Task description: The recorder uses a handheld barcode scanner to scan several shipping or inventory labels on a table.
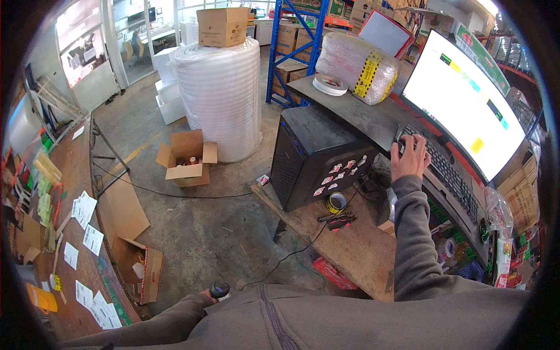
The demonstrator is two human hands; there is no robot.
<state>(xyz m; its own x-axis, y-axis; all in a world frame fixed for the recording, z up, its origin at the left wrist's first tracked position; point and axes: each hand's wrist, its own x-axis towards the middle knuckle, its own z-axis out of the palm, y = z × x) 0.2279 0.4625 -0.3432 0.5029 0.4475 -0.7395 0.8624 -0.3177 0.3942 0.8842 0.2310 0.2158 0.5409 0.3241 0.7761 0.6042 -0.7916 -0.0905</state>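
Note:
My right hand (410, 157) rests over the left end of a black keyboard (453, 181), fingers curled and spread on it, with nothing seen gripped. The keyboard lies on a dark desk shelf below a large lit curved monitor (463, 100). A dark mouse (484, 230) sits past the keyboard's far right end. Low in the picture, my left hand (207, 295) is closed around a black corded handheld device (219, 288), which looks like a barcode scanner; most of the fingers are hidden. Its cable appears to run towards the lower wooden shelf.
A black computer tower (319, 153) stands on a wooden shelf (350, 249) beside a tape roll (336, 202). A wrapped parcel (350, 65) lies on the desk. An open carton (188, 171) and a foam roll (218, 100) stand on the floor. Paper labels (93, 239) lie on the left table.

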